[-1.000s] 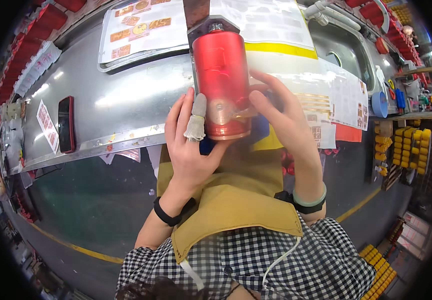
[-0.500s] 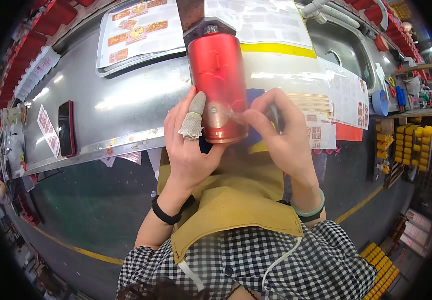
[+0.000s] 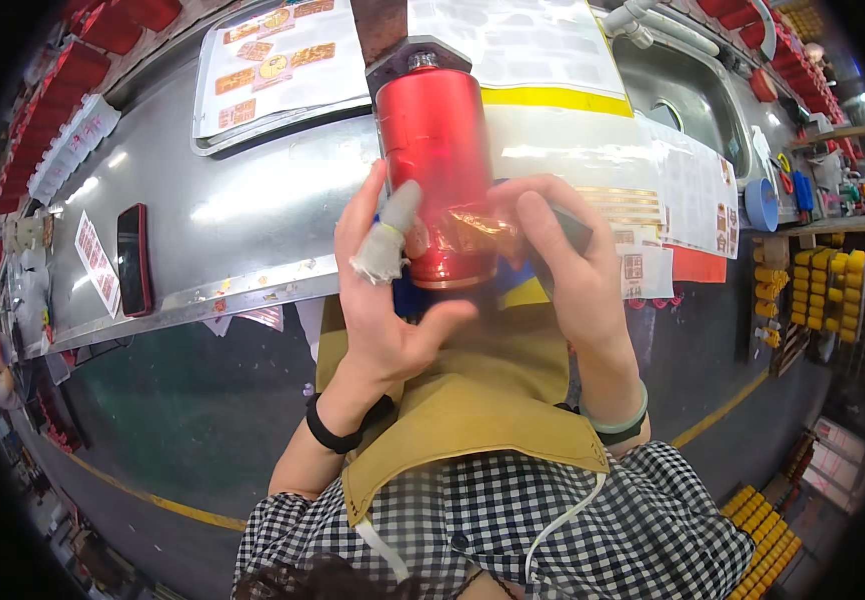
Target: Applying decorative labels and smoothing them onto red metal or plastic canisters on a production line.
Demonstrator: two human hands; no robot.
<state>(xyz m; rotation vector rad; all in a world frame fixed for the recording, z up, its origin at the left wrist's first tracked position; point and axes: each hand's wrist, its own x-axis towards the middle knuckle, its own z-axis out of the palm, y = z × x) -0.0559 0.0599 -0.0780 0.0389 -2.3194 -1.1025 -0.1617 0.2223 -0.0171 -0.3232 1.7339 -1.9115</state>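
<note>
A shiny red cylindrical bottle (image 3: 433, 125) lies with its silver threaded neck pointing away from me and its base towards me. My left hand (image 3: 373, 290) is along the bottle's left side. Its fingers are stretched and its thumb stands apart from the base; a grey cloth cover (image 3: 388, 245) sits on one finger. At the bottle's lower right, my right hand (image 3: 578, 270) pinches a thin, shiny gold film (image 3: 483, 230) between thumb and finger. Part of the film lies over the red surface. Something dark grey-green shows inside the right hand, too hidden to name.
Beyond the bottle's neck is a dark angled holder (image 3: 383, 70). Label sheets lie on a metal tray (image 3: 203, 125) at far left, with more sheets (image 3: 693, 180) on the right. A phone (image 3: 134, 260) rests on the steel bench (image 3: 283, 190). At far right are a sink (image 3: 688, 75) and a blue tub (image 3: 761, 205).
My left thumb has come away from the bottle's base. My right hand has shifted slightly, and the gold film now shows stretched between it and the bottle. The bottle has stayed in place.
</note>
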